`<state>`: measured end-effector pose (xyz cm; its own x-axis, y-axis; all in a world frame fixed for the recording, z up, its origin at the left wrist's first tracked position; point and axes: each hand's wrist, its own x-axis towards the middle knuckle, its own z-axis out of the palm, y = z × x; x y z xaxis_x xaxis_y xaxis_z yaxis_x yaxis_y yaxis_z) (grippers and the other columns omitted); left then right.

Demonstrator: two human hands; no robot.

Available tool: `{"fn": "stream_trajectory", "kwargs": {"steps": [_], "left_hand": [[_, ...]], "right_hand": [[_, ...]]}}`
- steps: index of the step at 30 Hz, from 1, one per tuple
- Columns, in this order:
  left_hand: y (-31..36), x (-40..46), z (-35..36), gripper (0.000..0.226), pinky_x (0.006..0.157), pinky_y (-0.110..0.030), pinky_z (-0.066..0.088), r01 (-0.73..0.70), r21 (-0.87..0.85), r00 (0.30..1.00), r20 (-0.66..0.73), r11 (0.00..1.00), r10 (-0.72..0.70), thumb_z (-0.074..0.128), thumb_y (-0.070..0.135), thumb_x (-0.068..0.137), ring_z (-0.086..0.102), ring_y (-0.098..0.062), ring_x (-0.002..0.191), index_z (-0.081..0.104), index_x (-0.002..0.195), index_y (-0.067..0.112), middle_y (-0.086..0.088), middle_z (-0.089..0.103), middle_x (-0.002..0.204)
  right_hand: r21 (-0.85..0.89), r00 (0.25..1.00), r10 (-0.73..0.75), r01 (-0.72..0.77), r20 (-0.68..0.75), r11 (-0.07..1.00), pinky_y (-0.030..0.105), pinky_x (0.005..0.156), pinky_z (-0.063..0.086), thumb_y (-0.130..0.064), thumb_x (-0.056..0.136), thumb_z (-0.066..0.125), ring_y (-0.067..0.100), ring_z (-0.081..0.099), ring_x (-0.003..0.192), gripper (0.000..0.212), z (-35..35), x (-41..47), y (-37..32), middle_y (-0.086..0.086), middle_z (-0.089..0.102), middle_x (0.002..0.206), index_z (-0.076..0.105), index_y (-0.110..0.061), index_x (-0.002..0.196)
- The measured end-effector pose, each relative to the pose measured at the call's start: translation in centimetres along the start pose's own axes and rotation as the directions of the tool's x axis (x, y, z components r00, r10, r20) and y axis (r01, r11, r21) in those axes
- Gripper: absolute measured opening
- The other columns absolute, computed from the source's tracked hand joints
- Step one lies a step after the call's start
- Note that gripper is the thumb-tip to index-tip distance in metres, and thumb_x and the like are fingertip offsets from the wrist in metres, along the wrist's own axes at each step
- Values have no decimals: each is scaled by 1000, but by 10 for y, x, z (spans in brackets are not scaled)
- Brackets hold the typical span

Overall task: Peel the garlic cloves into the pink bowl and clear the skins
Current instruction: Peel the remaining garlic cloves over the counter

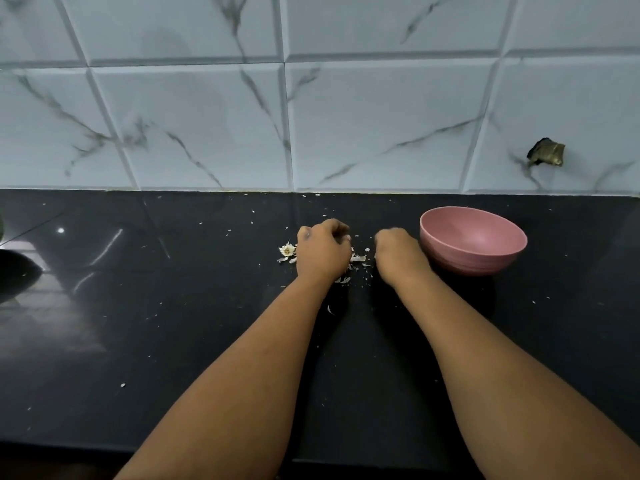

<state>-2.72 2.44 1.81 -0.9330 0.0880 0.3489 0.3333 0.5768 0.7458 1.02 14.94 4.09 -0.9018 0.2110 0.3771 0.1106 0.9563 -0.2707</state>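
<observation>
Papery white garlic skins lie scattered between and under both hands, thin, curled and light against the glossy black stone tabletop. Left hand has its fingers curled under, knuckles up, over the skins; a pale fleck shows at its fingertips, but whether that grip encloses a clove cannot be told. Right hand is likewise curled, its contents hidden. Round pink matte bowl stands just right of the right hand, nearly touching the wrist, so the right hand is the nearer for any drop; its interior appears empty from this angle. Dry whitish garlic root stub sits just left of the left hand. Finer flakes are strewn widely, toward the marbled tile wall.
</observation>
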Motion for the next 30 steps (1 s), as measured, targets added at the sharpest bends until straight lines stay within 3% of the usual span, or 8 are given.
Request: {"fn": "stream_trajectory", "kwargs": {"steps": [3, 7, 11, 13, 19, 22, 27, 30], "left_hand": [[-1, -3, 1, 30, 97, -20, 33, -22, -7, 998, 58, 1000, 22, 58, 22, 93, 50, -15, 116, 65, 122, 25, 8, 70, 106], [1, 0, 1, 25, 101, -32, 44, -32, -104, 999, 34, 994, 36, 63, 25, 92, 64, -11, 95, 69, 116, 18, 3, 72, 99], [2, 0, 4, 9, 69, -21, 46, -22, -218, 997, 64, 976, 36, 66, 27, 90, 60, -3, 68, 74, 88, 22, 12, 68, 72], [4, 0, 3, 9, 67, -19, 48, -28, -260, 998, 49, 965, 42, 67, 23, 90, 62, -2, 66, 74, 84, 20, 10, 69, 70], [6, 1, 6, 11, 81, -36, 59, 98, -446, 993, 99, 890, -60, 63, 16, 92, 71, -13, 73, 69, 88, 8, -3, 73, 76], [6, 0, 6, 12, 80, -37, 59, 95, -417, 994, 94, 904, -61, 58, 13, 95, 70, -12, 73, 67, 89, 9, -1, 72, 77], [10, -3, 7, 11, 78, -34, 54, 53, -294, 997, 75, 954, -33, 55, 17, 94, 68, -15, 78, 62, 86, 17, 8, 69, 72], [10, -2, 6, 9, 79, -34, 52, 29, -199, 997, 79, 980, -14, 52, 19, 95, 65, -18, 84, 59, 88, 18, 5, 68, 79]], "right_hand": [[-64, 989, 33, -24, 146, 998, 33, 69, 47, -1, 87, 50, 36, 62, 89, 16, 10, -2, -2, 15, 59, 93, 65, -5, 91], [446, 983, 109, -32, -148, 894, 27, 73, 50, -10, 86, 65, 19, 64, 79, 8, 22, 4, 7, 4, 70, 86, 73, -11, 89], [922, 927, 307, -297, 216, 248, 20, 67, 56, -4, 89, 66, 10, 69, 71, 7, 21, -4, 5, 8, 72, 86, 68, -2, 95], [935, 912, 285, -338, 296, 111, 17, 61, 56, -2, 90, 63, 11, 69, 71, 6, 19, -5, 1, 9, 70, 86, 65, 0, 95], [937, 899, 297, -348, 322, 37, 26, 74, 59, -5, 92, 61, 23, 70, 87, 4, 20, -6, -3, 13, 71, 97, 65, -5, 93], [936, 916, 266, -337, 301, 102, 21, 67, 57, -8, 93, 60, 18, 70, 82, 10, 20, -8, -4, 10, 72, 97, 64, -4, 101], [938, 915, 265, -336, 304, 84, 32, 80, 56, -8, 92, 61, 19, 69, 82, 4, 19, -9, -5, 12, 72, 95, 63, -6, 95], [939, 920, 248, -333, 303, 88, 24, 67, 57, -9, 93, 61, 12, 67, 72, 5, 18, -9, -6, 5, 71, 90, 65, -9, 97]]}}
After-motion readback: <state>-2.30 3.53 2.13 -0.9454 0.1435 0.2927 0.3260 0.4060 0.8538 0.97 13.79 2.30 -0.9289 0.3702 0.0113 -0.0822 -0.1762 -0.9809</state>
